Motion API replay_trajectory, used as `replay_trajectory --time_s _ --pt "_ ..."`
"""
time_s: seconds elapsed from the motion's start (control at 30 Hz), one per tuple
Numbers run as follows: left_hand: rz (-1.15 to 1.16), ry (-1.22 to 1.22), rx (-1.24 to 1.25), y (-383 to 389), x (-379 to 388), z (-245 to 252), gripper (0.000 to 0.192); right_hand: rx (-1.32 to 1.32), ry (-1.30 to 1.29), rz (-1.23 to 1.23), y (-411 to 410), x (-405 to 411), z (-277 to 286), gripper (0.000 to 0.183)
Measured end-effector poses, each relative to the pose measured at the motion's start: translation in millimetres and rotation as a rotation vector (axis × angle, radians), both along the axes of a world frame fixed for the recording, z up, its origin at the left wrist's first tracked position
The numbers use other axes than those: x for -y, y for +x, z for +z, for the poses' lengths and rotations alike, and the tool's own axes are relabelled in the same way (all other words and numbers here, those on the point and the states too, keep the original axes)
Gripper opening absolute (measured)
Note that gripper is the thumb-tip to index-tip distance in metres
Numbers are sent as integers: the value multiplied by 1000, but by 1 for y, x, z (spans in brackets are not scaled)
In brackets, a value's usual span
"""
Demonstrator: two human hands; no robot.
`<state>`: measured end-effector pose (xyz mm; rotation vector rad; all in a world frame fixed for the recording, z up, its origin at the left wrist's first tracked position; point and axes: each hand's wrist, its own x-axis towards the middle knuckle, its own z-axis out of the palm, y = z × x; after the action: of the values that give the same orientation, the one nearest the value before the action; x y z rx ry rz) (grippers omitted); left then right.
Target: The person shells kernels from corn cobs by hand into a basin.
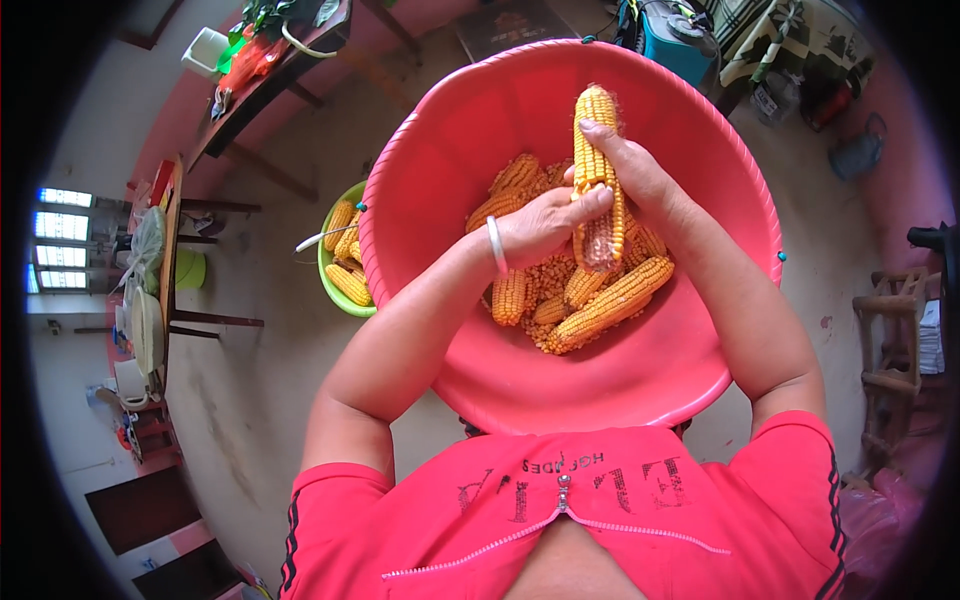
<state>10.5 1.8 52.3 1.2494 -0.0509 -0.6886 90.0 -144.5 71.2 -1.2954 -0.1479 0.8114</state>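
Both hands hold one yellow corn cob (pixel 592 161) above a large red plastic basin (pixel 600 390). My right hand (pixel 634 169) wraps its upper part, the thumb lying along the kernels. My left hand (pixel 551 217), with a pale bangle (pixel 496 246) at the wrist, has its thumb on the lower part, beside a stripped patch that shows the bare core. Below them in the basin, several whole cobs, such as a long corn cob (pixel 611 306), rest on a heap of loose kernels (pixel 549 281). The arms and the held cob hide part of the heap.
A green basin (pixel 330 281) of corn cobs stands left of the red one, a white-handled tool (pixel 313 240) lying across its rim. Tables with bags and household items line the left side. A wooden stool-like frame (pixel 889 337) stands right; a blue box (pixel 675 49) is at the back.
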Motion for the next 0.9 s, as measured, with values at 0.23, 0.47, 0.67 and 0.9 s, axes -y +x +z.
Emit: replay_trajectory --time_s 0.23,0.47,0.67,0.9 --pt "162 -201 -87 -1 13 17 49 104 -105 -24 2 1 -4 60" --pt "159 -32 -4 -2 10 0 47 -41 41 -81 -1 -3 -11 63" --pt "139 -166 -77 -6 8 2 38 -48 47 -46 0 -3 -6 64" --pt "254 -132 -22 -3 16 9 44 -18 13 -77 -2 -8 -13 62"
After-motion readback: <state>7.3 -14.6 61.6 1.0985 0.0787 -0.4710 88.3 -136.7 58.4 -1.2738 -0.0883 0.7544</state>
